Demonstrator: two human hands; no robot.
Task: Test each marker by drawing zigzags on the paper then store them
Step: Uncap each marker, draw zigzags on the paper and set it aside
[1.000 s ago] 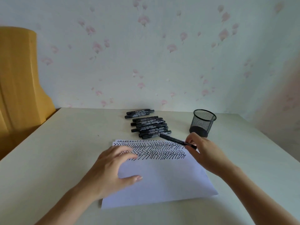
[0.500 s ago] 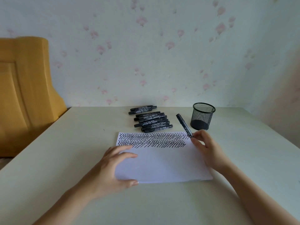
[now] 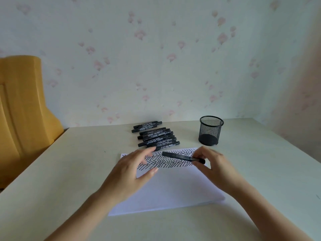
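Note:
A white paper (image 3: 173, 188) lies on the table, its far strip filled with black zigzag rows (image 3: 170, 161). My right hand (image 3: 215, 164) pinches a black marker (image 3: 180, 156) by its right end and holds it level above the zigzags, the free end pointing left. My left hand (image 3: 133, 169) hovers over the paper's left part, fingers spread, its fingertips close to the marker's free end but apart from it. Several black markers (image 3: 154, 136) lie in a pile behind the paper. A black mesh pen cup (image 3: 210, 130) stands at the back right and looks empty.
The cream table (image 3: 69, 171) meets a flowered wall at the back. A yellow wooden chair back (image 3: 22, 110) rises beside the table's left edge. Bare table surface lies to the left and right of the paper.
My right hand has turned the marker from upright to level over the zigzags. My left hand has lifted off the paper and moved right towards the marker's free end.

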